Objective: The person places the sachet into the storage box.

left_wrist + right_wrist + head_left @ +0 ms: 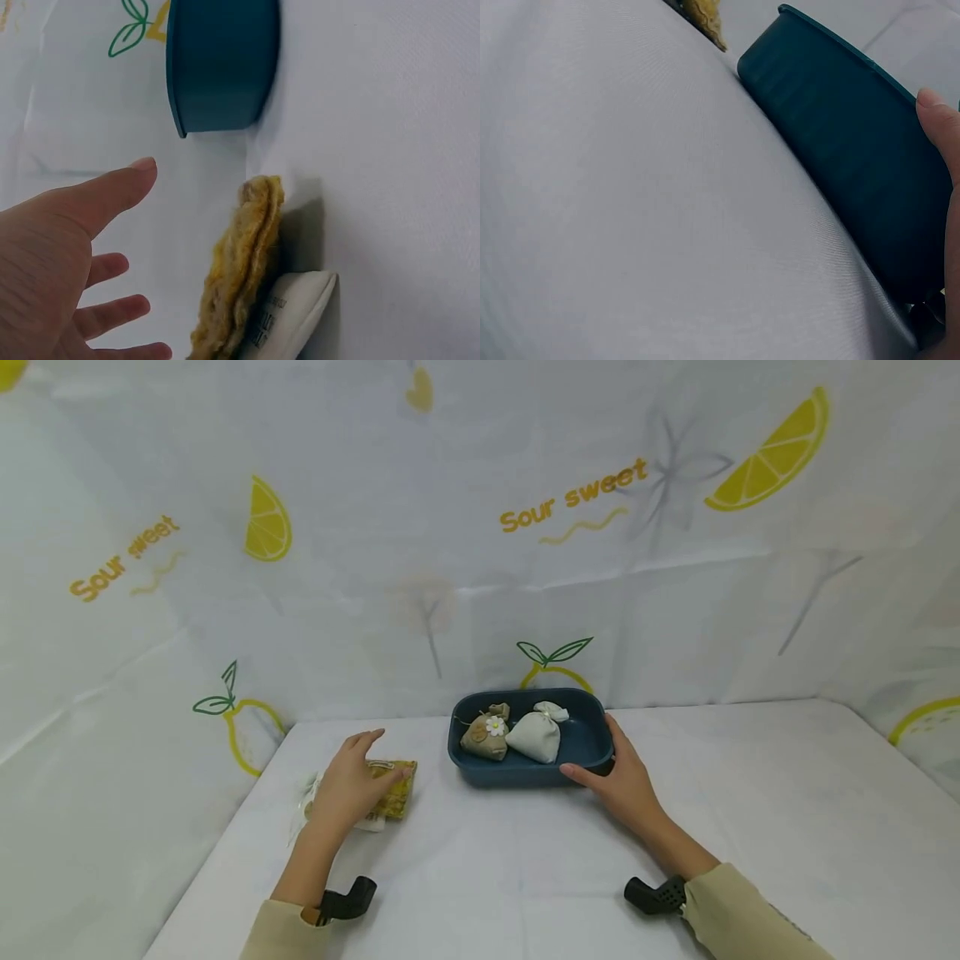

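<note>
My left hand (348, 785) hovers with spread fingers over a yellow fabric pouch (401, 789). In the left wrist view, a gap shows between that hand and the fuzzy edge of the yellow pouch (240, 270), which lies on a white printed packet (296, 311). My right hand (628, 781) grips the right front corner of a dark blue plastic basin (510, 777), thumb at its front rim and fingers along its right side. Inside the basin sit a brown drawstring sachet (480, 739) with a white flower and a white tied sachet (536, 739).
A sheer whitish bag (309, 789) lies partly hidden beside my left hand. White cloth (480, 877) covers the table, and a lemon-printed white sheet (360, 610) hangs right behind the basin. A small dark object (930, 311) shows under my right hand by the basin.
</note>
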The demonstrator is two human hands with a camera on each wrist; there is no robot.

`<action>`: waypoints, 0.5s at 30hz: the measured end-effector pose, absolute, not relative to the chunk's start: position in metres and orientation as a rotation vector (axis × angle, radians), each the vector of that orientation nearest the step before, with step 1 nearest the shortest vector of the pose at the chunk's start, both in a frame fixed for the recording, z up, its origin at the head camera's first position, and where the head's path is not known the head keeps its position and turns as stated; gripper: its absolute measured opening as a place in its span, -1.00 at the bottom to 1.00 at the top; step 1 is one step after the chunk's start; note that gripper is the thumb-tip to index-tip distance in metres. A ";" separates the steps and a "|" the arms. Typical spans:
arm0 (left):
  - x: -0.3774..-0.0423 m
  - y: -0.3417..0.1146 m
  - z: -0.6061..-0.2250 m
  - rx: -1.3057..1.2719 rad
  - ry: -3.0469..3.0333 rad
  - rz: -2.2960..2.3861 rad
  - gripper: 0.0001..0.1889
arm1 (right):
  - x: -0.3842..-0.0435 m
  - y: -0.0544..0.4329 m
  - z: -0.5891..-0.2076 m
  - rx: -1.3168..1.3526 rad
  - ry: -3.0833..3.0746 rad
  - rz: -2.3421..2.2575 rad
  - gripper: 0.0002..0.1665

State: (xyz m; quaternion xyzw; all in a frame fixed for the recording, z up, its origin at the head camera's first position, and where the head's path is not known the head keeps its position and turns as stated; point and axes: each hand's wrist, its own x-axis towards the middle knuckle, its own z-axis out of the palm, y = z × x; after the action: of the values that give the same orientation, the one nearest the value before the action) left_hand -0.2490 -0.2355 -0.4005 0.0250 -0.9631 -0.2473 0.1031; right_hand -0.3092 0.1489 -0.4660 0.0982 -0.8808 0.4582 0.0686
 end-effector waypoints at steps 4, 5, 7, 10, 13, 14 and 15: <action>-0.249 -0.238 -0.405 0.064 -2.854 -0.734 -0.18 | -0.308 0.148 -0.465 0.296 -2.648 1.390 0.35; -0.250 -0.238 -0.407 0.061 -2.854 -0.728 -0.18 | -0.308 0.148 -0.465 0.294 -2.647 1.390 0.35; -0.252 -0.238 -0.411 0.061 -2.854 -0.718 -0.17 | -0.308 0.148 -0.465 0.294 -2.645 1.392 0.35; -0.254 -0.236 -0.418 0.071 -2.861 -0.690 -0.16 | -0.308 0.148 -0.465 0.292 -2.647 1.391 0.34; -0.256 -0.235 -0.425 0.082 -2.871 -0.654 -0.16 | -0.307 0.148 -0.465 0.289 -2.651 1.386 0.34; -0.257 -0.235 -0.427 0.084 -2.878 -0.637 -0.16 | -0.307 0.148 -0.466 0.287 -2.653 1.386 0.34; -0.257 -0.235 -0.429 0.085 -2.884 -0.623 -0.15 | -0.307 0.148 -0.466 0.288 -2.654 1.385 0.34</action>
State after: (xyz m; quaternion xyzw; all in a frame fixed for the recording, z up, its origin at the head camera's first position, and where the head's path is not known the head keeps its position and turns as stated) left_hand -0.2575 -0.2348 -0.4291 0.0287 -0.9727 -0.2101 0.0948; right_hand -0.3074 0.1483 -0.4656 0.0955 -0.8805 0.4595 0.0668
